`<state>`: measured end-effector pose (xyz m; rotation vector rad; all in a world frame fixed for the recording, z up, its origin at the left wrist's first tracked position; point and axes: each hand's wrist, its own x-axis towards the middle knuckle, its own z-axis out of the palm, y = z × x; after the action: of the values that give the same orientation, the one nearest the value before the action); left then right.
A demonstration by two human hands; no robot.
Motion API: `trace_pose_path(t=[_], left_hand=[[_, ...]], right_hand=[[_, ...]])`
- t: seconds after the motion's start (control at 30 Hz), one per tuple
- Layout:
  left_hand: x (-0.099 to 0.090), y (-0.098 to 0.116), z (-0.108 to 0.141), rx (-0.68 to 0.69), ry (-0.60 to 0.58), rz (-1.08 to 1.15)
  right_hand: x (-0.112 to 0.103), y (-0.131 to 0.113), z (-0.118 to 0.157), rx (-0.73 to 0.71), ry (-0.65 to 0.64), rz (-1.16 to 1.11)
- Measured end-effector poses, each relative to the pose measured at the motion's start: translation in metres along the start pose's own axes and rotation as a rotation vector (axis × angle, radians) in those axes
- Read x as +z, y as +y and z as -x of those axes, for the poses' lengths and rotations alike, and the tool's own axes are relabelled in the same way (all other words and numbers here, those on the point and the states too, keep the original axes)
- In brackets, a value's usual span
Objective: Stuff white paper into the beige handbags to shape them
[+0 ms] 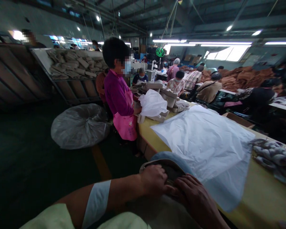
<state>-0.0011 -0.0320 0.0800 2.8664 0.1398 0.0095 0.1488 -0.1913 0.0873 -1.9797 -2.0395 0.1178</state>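
A fabric bag [165, 155] in grey-beige and pale blue is in front of me at the near edge of the table, its dark mouth facing up. My left hand [154, 178] is closed at the mouth, fingers curled over the rim. Opposite it, my right hand [194, 192] grips the other side of the opening, the two hands almost meeting. The fingertips are partly hidden inside, and the lower part of the bag is in shadow. Just beyond the bag, a large white plastic sheet [205, 130] is spread over the yellow tabletop [264, 194].
A co-worker in a pink apron [125, 125] stands at the table's left side, handling a white plastic bag [153, 103] beside several beige bags [171, 97]. A bundle of grey-white rings [274, 154] lies at right. A large stuffed plastic sack [78, 125] rests on the floor.
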Motion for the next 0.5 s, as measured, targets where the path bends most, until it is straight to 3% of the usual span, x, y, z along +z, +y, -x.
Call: trace_pose_path(t=[0.13, 0.23, 0.3, 0.4, 0.5], left_hand=[[0.003, 0.005, -0.009, 0.029, 0.027, 0.026], [-0.006, 0.002, -0.004, 0.048, -0.009, 0.089], [-0.017, -0.008, 0.007, 0.021, 0.086, 0.223], [-0.029, -0.032, 0.025, -0.281, 0.294, 0.367], [-0.023, -0.051, 0.034, -0.474, 0.135, 0.568]], right_hand=[[0.001, 0.006, 0.005, -0.098, 0.041, 0.170], [0.000, 0.017, 0.014, -0.018, -0.010, 0.090], [-0.001, 0.028, 0.023, 0.027, 0.053, -0.005], [0.000, 0.045, 0.035, 0.117, 0.209, -0.021], [-0.001, 0.053, 0.037, 0.344, 0.187, -0.072]])
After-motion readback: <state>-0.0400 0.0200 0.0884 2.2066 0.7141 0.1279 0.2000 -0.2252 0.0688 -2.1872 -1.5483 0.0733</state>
